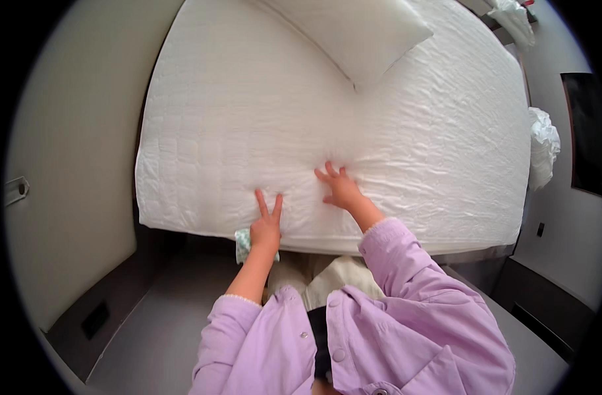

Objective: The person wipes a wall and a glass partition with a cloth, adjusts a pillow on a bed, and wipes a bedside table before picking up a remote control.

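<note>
A white quilted mattress pad point(222, 118) covers the bed in front of me. My left hand point(266, 222) rests near its close edge, two fingers stretched out in a V with their tips on the fabric. A green and white patterned cloth or packet point(242, 245) lies under or beside my left wrist; which one I cannot tell. Farther in and to the right, my right hand point(341, 187) presses on the pad with spread fingers, and wrinkles run out from it. Neither hand grasps anything. A white pillow point(360, 34) lies at the far side of the bed, cut off by the view.
A pale wall or panel point(78, 138) borders the bed on the left. White crumpled plastic point(543, 148) bulges beside the right edge, and more white plastic point(513, 19) is at the upper right. A dark panel point(585, 133) is on the right wall. Grey floor point(162, 316) shows below.
</note>
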The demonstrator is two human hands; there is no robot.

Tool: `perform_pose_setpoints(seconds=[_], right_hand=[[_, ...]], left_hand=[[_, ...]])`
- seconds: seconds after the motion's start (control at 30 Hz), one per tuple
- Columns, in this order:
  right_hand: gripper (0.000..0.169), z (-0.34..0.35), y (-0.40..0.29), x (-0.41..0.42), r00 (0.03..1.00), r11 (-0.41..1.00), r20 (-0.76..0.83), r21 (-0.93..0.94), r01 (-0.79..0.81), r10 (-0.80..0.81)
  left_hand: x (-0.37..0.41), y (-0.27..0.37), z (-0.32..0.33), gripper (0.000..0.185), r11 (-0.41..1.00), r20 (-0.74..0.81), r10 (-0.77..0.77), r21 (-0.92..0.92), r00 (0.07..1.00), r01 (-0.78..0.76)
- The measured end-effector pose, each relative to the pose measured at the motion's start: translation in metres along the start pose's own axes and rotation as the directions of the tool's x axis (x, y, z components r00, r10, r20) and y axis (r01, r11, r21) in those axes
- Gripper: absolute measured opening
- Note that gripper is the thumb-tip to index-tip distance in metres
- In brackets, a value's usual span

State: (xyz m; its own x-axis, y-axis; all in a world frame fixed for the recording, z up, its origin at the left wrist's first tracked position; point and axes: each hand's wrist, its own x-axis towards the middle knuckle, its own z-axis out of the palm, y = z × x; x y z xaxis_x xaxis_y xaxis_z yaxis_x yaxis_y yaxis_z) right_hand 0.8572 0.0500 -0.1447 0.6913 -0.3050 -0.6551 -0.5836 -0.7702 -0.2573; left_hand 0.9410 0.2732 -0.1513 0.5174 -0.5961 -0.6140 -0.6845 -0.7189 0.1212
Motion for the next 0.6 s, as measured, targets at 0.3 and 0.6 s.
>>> perform_pose_setpoints(seconds=[0.3,0.6], right_hand=[[0.029,0.03,0.078,-0.002,0.867,0.058,0.089,0.989,-0.134,0.49],[0.029,0.032,0.083,0.027,0.884,0.076,0.206,0.963,-0.26,0.42]], left_hand=[[0.001,0.004,0.0,0.105,0.978,-0.029,-0.076,-0.197,0.997,0.069],[0.01,0.006,0.014,0.102,0.972,-0.12,-0.16,-0.192,0.98,0.135]])
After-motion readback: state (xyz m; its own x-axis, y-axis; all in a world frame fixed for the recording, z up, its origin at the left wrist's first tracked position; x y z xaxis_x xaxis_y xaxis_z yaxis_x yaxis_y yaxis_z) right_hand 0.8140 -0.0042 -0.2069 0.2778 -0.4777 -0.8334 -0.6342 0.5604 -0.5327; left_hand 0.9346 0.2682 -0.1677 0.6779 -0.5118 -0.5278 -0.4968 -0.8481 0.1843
